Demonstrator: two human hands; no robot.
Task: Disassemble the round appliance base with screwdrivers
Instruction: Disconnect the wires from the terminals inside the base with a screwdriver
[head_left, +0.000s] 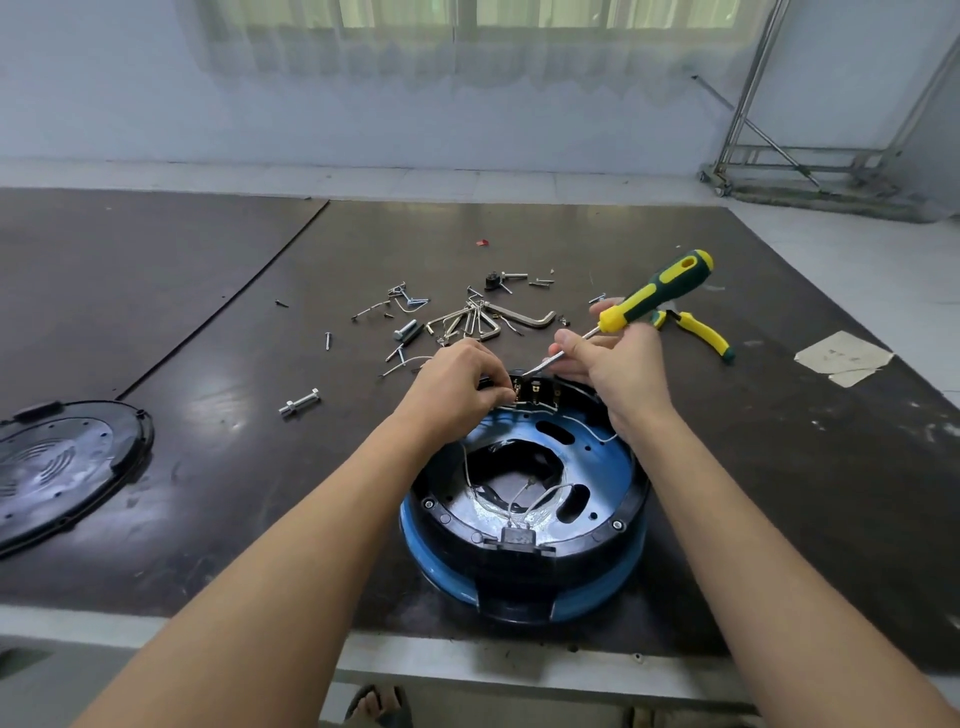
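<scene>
- The round appliance base (524, 514) is lying open side up on the table (208, 312), very near to the front edge, with the person's arms reaching over it.
- The left hand (457, 387) is pinching with curled fingers at the terminal block (535, 392) on the far rim. Which small part it is holding, I cannot tell.
- The right hand (623, 364) is gripping the screwdriver (660, 288) low on the metal shaft. The green and yellow handle is pointing up and away, and the tip is lying at the terminal block, just beside the left fingers.
- The tip is resting at a flat angle, so it may be slipping off and hitting those fingers if the push is strong.
- The thin white wires (519, 499) are running loose inside the base, and a hard pull or a slip of the tip could be tearing them.
- A push toward the person could be sliding the base over the front edge.
- Behind the base, loose screws and hex keys (467, 317) are crowding the table, and the pliers (701, 332) are lying near the right hand.
- More room is lying to the left, between the base and the removed black cover (57, 462).
</scene>
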